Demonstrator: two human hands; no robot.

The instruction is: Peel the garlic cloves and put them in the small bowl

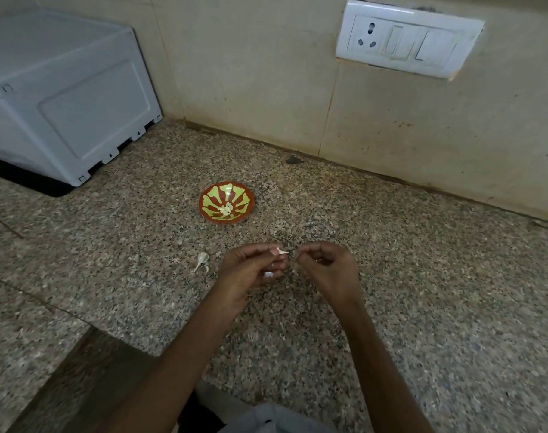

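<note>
A small red bowl (226,203) with a yellow-green pattern sits on the granite counter and holds a few peeled garlic cloves (225,209) at its centre. Nearer to me, my left hand (250,268) grips a garlic clove (280,251), of which only a pale tip and a white bit lower down show between the fingers. My right hand (325,267) is curled beside it, its fingertips pinching the skin at the clove's tip. A piece of garlic with skin (203,260) lies on the counter just left of my left hand.
A white appliance (66,98) stands at the back left on a dark base. The tiled wall behind carries a white socket and switch plate (407,42). The counter's front edge drops off at the lower left.
</note>
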